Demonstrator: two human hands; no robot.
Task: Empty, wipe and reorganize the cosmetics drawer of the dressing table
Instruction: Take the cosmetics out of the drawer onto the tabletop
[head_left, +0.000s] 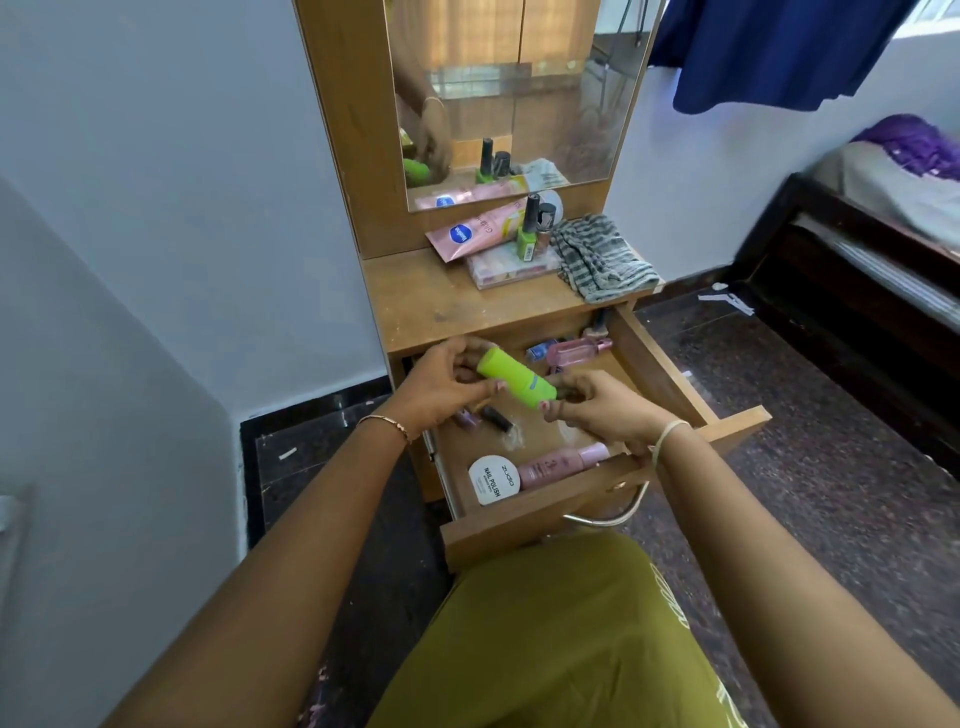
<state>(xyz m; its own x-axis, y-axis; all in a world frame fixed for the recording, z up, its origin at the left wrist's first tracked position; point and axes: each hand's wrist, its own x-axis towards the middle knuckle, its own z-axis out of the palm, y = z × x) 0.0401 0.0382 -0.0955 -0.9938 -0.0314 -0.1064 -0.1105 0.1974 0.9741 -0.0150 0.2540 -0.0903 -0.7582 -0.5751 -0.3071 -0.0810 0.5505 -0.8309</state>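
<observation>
The wooden drawer (670, 364) of the dressing table is pulled out in front of me. Above it I hold a lime green bottle (514, 383) lying sideways, my left hand (441, 387) on its upper end and my right hand (602, 410) on its lower end. In the drawer lie a white nail polish remover jar (493, 479), a pink bottle (558, 464), a pink perfume bottle (574, 351), a blue nail polish (540, 349) and small dark bottles (493, 417).
On the tabletop (415, 301) sit a pink tube (480, 228), a green nail polish (527, 236), a clear flat box (506, 270) and a striped cloth (602, 257) below the mirror (519, 78). A bed (852, 249) stands at the right, a blue cloth (769, 47) hangs above.
</observation>
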